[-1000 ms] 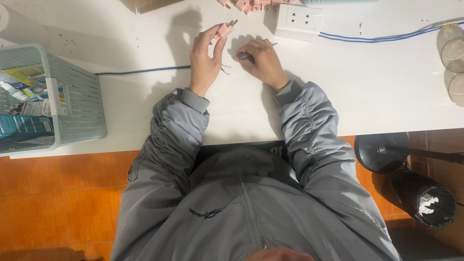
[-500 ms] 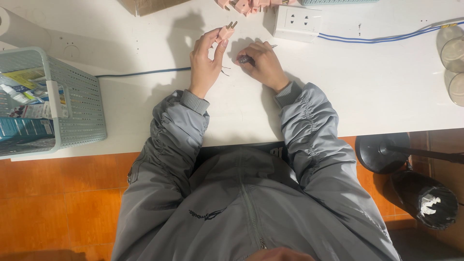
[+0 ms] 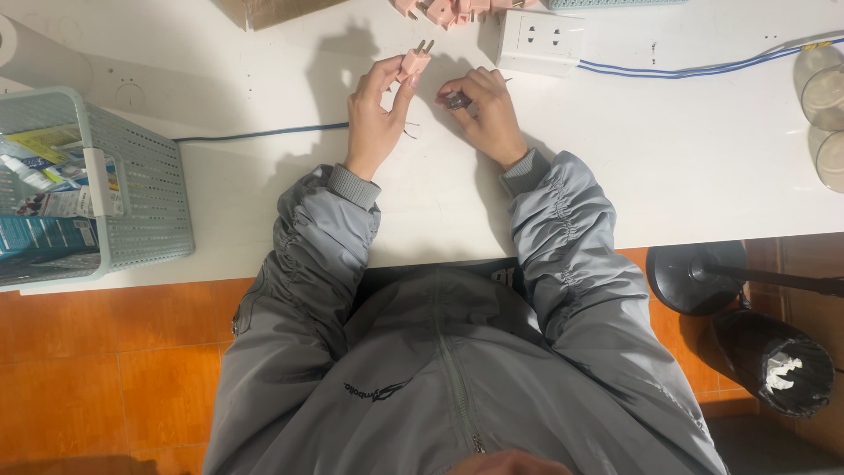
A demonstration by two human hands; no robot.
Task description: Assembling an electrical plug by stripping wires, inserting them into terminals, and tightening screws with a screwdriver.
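My left hand (image 3: 374, 119) holds a small pink two-pin plug (image 3: 414, 62) between thumb and fingertips, pins pointing up and away, with thin wire ends showing below the hand. Just to its right, my right hand (image 3: 483, 110) rests on the white table (image 3: 668, 167), fingers closed around a small dark tool (image 3: 457, 101) whose shape I cannot make out. The two hands are a few centimetres apart. Grey jacket sleeves cover both arms.
A white socket strip (image 3: 541, 40) lies just beyond my right hand, blue-white cables (image 3: 694, 69) running right. More pink plugs (image 3: 444, 9) lie at the far edge. A mesh basket (image 3: 132, 185) of packages stands left, with a blue cable (image 3: 264, 134). Jars (image 3: 826, 97) sit right; a black bin (image 3: 778, 361) is on the floor.
Both hands stay in nearly the same place. My left hand has turned the pink plug slightly and my right hand has shifted a little nearer to it.
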